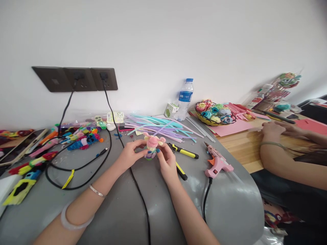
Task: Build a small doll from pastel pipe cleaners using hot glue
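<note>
Between my two hands is a small pipe-cleaner figure (152,142), pink on top with pale yellow, green and purple lower down. My left hand (132,154) pinches its left side, while my right hand (166,161) grips it from the right, thumb on the front. Fingers cover part of its lower body. Just behind and right of my right hand lie yellow-and-black pliers (186,152), partly hidden by that hand. A pink glue gun (216,160) rests farther right on the grey table (230,207). Loose pastel pipe cleaners (163,126) are spread behind the figure.
Black cables (139,194) cross the table from the wall sockets (84,80). Colourful pipe-cleaner pieces (84,139) lie at left. A water bottle (185,98), a small carton (171,110) and a basket of flowers (214,112) stand behind. Another person's arms (278,153) rest at the wooden table (237,146).
</note>
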Tool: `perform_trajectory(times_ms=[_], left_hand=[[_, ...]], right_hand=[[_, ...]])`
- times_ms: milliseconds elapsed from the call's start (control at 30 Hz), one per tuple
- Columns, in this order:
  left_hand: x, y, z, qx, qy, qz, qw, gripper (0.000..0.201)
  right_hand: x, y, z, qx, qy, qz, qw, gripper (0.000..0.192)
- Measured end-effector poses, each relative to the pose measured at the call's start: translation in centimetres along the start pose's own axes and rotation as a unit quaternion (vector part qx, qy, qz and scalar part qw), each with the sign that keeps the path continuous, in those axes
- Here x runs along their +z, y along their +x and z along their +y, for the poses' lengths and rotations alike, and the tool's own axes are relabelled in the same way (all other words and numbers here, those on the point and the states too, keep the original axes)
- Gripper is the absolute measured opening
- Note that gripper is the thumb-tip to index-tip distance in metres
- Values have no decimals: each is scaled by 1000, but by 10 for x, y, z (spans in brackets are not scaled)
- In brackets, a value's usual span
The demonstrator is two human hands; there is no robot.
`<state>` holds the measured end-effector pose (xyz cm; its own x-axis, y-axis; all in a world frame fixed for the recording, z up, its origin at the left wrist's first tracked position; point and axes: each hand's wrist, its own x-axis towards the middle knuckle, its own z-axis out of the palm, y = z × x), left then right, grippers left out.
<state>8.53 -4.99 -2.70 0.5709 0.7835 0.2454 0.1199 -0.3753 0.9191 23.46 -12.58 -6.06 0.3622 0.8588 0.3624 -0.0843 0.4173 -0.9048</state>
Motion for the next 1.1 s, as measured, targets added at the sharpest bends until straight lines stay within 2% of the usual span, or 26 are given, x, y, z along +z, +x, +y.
perform_trajectory(times_ms=[333,733,1100], left_hand=[[2,1,-3,22,6,5,1000,26],[1,1,-1,-13,-10,6,1000,27],[1,1,-1,-12,-33,2,999,29]], right_hand=[[-2,0,3,5,5,-2,1000,20],[-1,0,0,14,3,-8,1000,15],[-1,0,-2,15,-17,-6,1000,17]])
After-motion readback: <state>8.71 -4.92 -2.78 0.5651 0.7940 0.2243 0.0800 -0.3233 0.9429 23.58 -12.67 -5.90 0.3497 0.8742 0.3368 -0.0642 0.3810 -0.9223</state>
